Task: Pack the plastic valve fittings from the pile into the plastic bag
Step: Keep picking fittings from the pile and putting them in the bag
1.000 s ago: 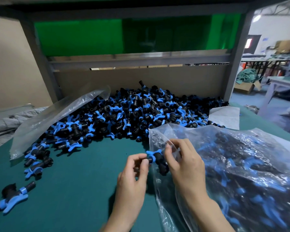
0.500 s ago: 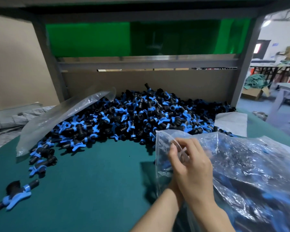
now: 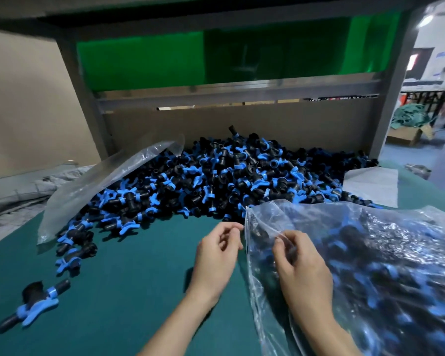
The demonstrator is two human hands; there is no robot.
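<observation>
Downward view of a desk (image 3: 129, 291) topped in dark green. Heaped along the far edge, against a brown cardboard back panel (image 3: 280, 124): pile of plastic valve fittings (image 3: 229, 181), black bodies with blue handles, thinning into a loose trail toward the left edge. Draped over the left flank of the pile: an empty clear bag (image 3: 100, 186), flat and tilted. Apart from the pile, near the front left corner: one stray valve fitting (image 3: 36, 303), lying on its side. Across the right front part of the desk: the clear plastic bag (image 3: 385, 253), lying on its side, already holding many fittings, mouth turned toward the middle of the desk and just beside the near margin of the pile. At that mouth: right hand (image 3: 302, 265), thumb and curled fingers pinching the film of the upper lip and holding it raised. Just left of the mouth, above bare desk top: left hand (image 3: 216, 253), fingers loosely curled, thumb tip near the fingertips, gripping nothing visible; contact with the bag's edge not to be told. Between the pile and the right edge: a flat white sheet (image 3: 370, 186), material unclear. Above the back panel: a grey metal rail (image 3: 242, 95) and a green translucent panel (image 3: 152, 57).
</observation>
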